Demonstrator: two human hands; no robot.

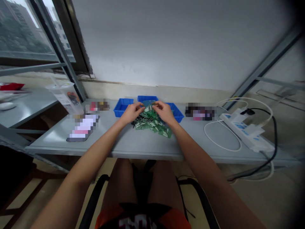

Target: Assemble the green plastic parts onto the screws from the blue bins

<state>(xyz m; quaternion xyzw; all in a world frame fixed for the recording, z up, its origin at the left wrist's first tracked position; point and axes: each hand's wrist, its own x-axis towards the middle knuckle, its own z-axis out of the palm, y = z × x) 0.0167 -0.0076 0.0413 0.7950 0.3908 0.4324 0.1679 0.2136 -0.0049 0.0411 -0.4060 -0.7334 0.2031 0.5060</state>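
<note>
A small see-through greenish plastic packet (pixel 148 103) is stretched between my two hands over the middle of the table. My left hand (pixel 132 112) pinches its left side, and my right hand (pixel 164 112) pinches its right side. Under and in front of them lies a loose pile of similar green plastic packets (pixel 152 124), mixed with thin dark and silvery pieces too small to make out. Around the pile's far side stand a left blue bin (pixel 116 111), a back blue bin (pixel 147 97) and a right blue bin (pixel 179 117), the last partly behind my right hand.
A phone (pixel 83 128) and a clear drink cup (pixel 68 98) with a straw stand on the left. Blurred items (pixel 200 112) lie to the right. Beyond them, a white power strip (pixel 247 133) carries plugs and looping cables. The wall rises behind the table (pixel 143 149).
</note>
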